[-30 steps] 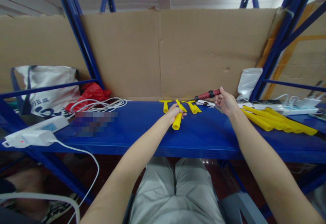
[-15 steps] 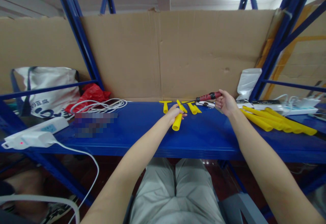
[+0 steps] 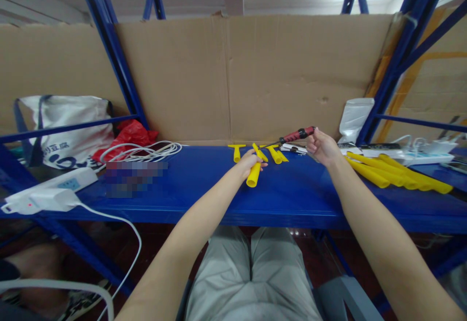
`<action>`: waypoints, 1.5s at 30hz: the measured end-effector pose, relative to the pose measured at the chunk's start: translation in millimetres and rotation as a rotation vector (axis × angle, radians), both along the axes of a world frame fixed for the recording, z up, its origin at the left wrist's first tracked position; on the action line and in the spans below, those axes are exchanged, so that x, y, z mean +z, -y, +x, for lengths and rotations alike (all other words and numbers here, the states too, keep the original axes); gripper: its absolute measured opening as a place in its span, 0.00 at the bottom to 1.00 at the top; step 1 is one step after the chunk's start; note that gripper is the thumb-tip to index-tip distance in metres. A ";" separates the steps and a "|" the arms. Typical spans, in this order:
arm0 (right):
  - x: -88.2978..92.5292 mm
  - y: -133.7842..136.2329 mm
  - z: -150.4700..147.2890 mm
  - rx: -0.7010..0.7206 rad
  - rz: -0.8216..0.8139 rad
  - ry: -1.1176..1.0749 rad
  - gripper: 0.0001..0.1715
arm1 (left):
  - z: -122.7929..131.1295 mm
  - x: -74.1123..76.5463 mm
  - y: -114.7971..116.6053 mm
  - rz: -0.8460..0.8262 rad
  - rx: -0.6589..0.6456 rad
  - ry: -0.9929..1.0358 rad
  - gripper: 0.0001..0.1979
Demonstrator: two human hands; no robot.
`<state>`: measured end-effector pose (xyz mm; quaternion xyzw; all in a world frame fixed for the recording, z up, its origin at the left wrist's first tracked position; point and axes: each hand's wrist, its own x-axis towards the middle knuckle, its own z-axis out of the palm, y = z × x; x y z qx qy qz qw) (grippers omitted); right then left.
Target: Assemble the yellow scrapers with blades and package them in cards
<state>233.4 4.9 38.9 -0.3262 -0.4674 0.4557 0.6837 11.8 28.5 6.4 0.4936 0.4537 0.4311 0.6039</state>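
My left hand [image 3: 249, 162] is closed round a yellow T-shaped scraper [image 3: 253, 177], whose round hollow handle end faces me. My right hand [image 3: 322, 147] pinches the rear end of a red and black screwdriver [image 3: 297, 135]. The screwdriver's shaft points left, its front end close to the scraper's head; whether it touches cannot be made out. Just behind my left hand lie another yellow T-shaped scraper [image 3: 237, 154] to the left and further yellow scrapers [image 3: 276, 155] to the right, on the blue shelf [image 3: 204, 189].
Several yellow tubes [image 3: 386, 175] lie at the right, before white power strips [image 3: 426, 156]. A white pouch [image 3: 355, 119] leans at the back. At the left are a cloth bag [image 3: 78, 131], a red plastic bag [image 3: 127, 141], coiled white cable [image 3: 153, 151] and a power strip [image 3: 58, 187].
The screwdriver's handle end has risen slightly, so the tool tilts more. My left hand and the scraper in it stay almost where they were.
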 end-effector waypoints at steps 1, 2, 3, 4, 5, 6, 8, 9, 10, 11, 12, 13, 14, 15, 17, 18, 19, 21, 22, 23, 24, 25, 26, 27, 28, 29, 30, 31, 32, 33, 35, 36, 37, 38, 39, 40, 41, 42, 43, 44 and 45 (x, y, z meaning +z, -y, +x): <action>-1.1 -1.0 0.8 -0.001 -0.005 0.007 0.20 | 0.1 -0.3 0.0 0.000 0.005 0.001 0.34; -1.9 -1.9 1.6 -0.010 -0.009 0.011 0.21 | 0.1 -0.6 -0.1 -0.002 0.011 0.002 0.34; -2.5 -2.7 2.2 -0.025 -0.016 0.011 0.21 | 0.1 -0.8 -0.2 -0.005 0.015 0.004 0.34; -2.8 -3.5 2.8 -0.044 -0.025 0.006 0.22 | 0.1 -1.1 -0.4 -0.008 0.018 0.006 0.34; -3.0 -4.4 3.2 -0.061 -0.040 -0.002 0.21 | 0.0 -1.3 -0.6 -0.009 0.018 0.007 0.34; -3.0 -5.2 3.5 -0.076 -0.059 -0.011 0.21 | 0.0 -1.4 -0.7 -0.007 0.015 0.006 0.34; -3.3 -7.0 3.9 -0.099 -0.091 -0.026 0.20 | -0.1 -1.5 -0.7 -0.003 0.007 0.003 0.34; -3.6 -7.8 4.1 -0.107 -0.099 -0.027 0.20 | -0.1 -1.5 -0.7 -0.002 0.005 -0.001 0.34; -4.0 -8.3 4.2 -0.113 -0.099 -0.025 0.20 | -0.1 -1.5 -0.6 -0.001 0.004 -0.004 0.34; -4.5 -8.5 4.2 -0.117 -0.096 -0.020 0.19 | -0.1 -1.5 -0.5 0.000 0.002 -0.007 0.34; -4.8 -8.4 4.1 -0.118 -0.093 -0.014 0.18 | -0.1 -1.4 -0.3 0.001 0.002 -0.008 0.34; -4.9 -7.9 3.9 -0.115 -0.091 -0.009 0.16 | -0.1 -1.2 -0.2 0.003 0.001 -0.007 0.34; -4.7 -7.0 3.4 -0.109 -0.092 -0.005 0.16 | -0.2 -0.9 0.0 0.005 0.002 -0.004 0.35; -4.2 -5.8 2.8 -0.101 -0.094 -0.005 0.15 | -0.3 -0.5 0.3 0.006 0.003 -0.001 0.35; -2.2 -3.4 1.1 -0.090 -0.100 -0.013 0.15 | -0.4 0.5 0.9 0.002 0.009 0.003 0.34; -1.0 -2.3 0.0 -0.090 -0.101 -0.020 0.14 | -0.5 0.9 1.2 0.000 0.011 0.003 0.34; 0.0 -1.6 -0.9 -0.095 -0.100 -0.028 0.14 | -0.5 1.3 1.5 -0.001 0.011 0.002 0.33; 1.3 -1.1 -2.4 -0.109 -0.089 -0.043 0.14 | -0.3 1.6 2.0 0.000 0.008 0.001 0.33; 1.3 -1.4 -2.7 -0.113 -0.078 -0.045 0.14 | -0.1 1.6 2.1 0.002 0.007 -0.001 0.33; 0.9 -1.9 -2.6 -0.112 -0.060 -0.044 0.14 | 0.1 1.5 2.2 0.002 0.006 -0.003 0.33; 0.1 -2.6 -2.2 -0.107 -0.038 -0.039 0.15 | 0.4 1.3 2.3 0.001 0.005 -0.006 0.32; -0.8 -3.4 -1.4 -0.101 -0.016 -0.032 0.16 | 0.6 1.1 2.3 -0.002 0.005 -0.008 0.32; -1.7 -4.2 -0.3 -0.100 0.001 -0.028 0.17 | 0.8 0.9 2.3 -0.003 0.005 -0.010 0.32; -2.6 -5.0 0.9 -0.104 0.010 -0.028 0.19 | 1.0 0.7 2.3 -0.003 0.004 -0.011 0.32; -3.3 -5.8 2.1 -0.112 0.010 -0.032 0.20 | 1.2 0.6 2.3 -0.002 0.002 -0.010 0.32; -3.9 -6.6 3.2 -0.118 -0.002 -0.039 0.21 | 1.3 0.4 2.4 0.002 -0.001 -0.009 0.32; -4.2 -7.3 4.3 -0.123 -0.018 -0.045 0.22 | 1.4 0.3 2.4 0.005 -0.003 -0.007 0.32; -4.4 -8.1 5.2 -0.123 -0.036 -0.049 0.22 | 1.5 0.2 2.4 0.006 -0.002 -0.005 0.31; -4.6 -8.8 5.8 -0.120 -0.051 -0.049 0.22 | 1.5 0.2 2.4 0.007 0.000 -0.003 0.31; -4.8 -9.4 6.3 -0.116 -0.064 -0.046 0.22 | 1.5 0.1 2.4 0.007 0.002 0.000 0.31; -5.4 -10.5 6.8 -0.114 -0.078 -0.042 0.22 | 1.3 -0.1 2.0 0.008 0.006 0.004 0.31; -5.6 -10.7 6.8 -0.115 -0.078 -0.043 0.22 | 1.2 -0.2 1.6 0.009 0.007 0.004 0.31; -5.8 -10.7 6.8 -0.114 -0.078 -0.045 0.23 | 1.1 -0.3 1.2 0.007 0.007 0.005 0.31; -5.8 -10.2 6.6 -0.107 -0.077 -0.047 0.23 | 0.9 -0.4 0.7 0.004 0.007 0.005 0.31; -5.5 -9.4 6.3 -0.095 -0.079 -0.047 0.23 | 0.9 -0.5 0.2 0.000 0.009 0.005 0.32; -4.9 -8.3 5.9 -0.079 -0.085 -0.047 0.23 | 0.8 -0.6 -0.2 -0.003 0.010 0.005 0.32; -4.0 -6.8 5.4 -0.063 -0.094 -0.047 0.22 | 0.7 -0.6 -0.6 -0.005 0.011 0.004 0.33; -2.9 -5.3 4.6 -0.050 -0.102 -0.048 0.21 | 0.7 -0.6 -0.8 -0.006 0.012 0.004 0.33; -1.8 -3.9 3.7 -0.043 -0.106 -0.053 0.19 | 0.6 -0.6 -1.0 -0.007 0.011 0.003 0.33; -0.7 -2.6 2.7 -0.044 -0.105 -0.061 0.16 | 0.6 -0.6 -1.1 -0.007 0.010 0.004 0.33; 0.2 -1.7 1.7 -0.052 -0.099 -0.071 0.15 | 0.5 -0.6 -1.1 -0.008 0.009 0.005 0.32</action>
